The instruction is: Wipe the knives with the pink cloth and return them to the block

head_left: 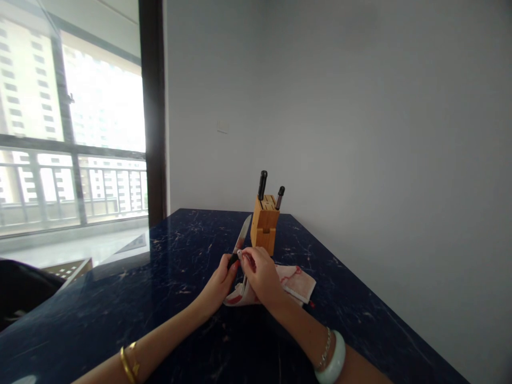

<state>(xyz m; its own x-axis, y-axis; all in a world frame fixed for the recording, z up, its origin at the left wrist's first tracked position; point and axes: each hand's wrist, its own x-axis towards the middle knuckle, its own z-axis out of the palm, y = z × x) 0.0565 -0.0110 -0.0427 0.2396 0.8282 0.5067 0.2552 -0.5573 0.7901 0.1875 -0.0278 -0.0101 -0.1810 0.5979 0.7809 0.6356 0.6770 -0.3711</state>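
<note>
My left hand [223, 278] is closed round the black handle of a kitchen knife [243, 233], whose bare blade points up and away from me. Close beside it, my right hand [260, 272] pinches a bit of a white and pink cloth [300, 284] near the base of the blade. Most of that cloth lies on the table under and to the right of my right hand; part of it is hidden by the hand. Just beyond my hands stands a wooden knife block [266, 221] with two dark-handled tools in its slots.
The dark blue marbled table [192, 234] runs back to a grey wall [340, 133], which also flanks its right side. To the left is a large window [104, 106] with a railing outside. A dark object [24, 290] sits low at the far left.
</note>
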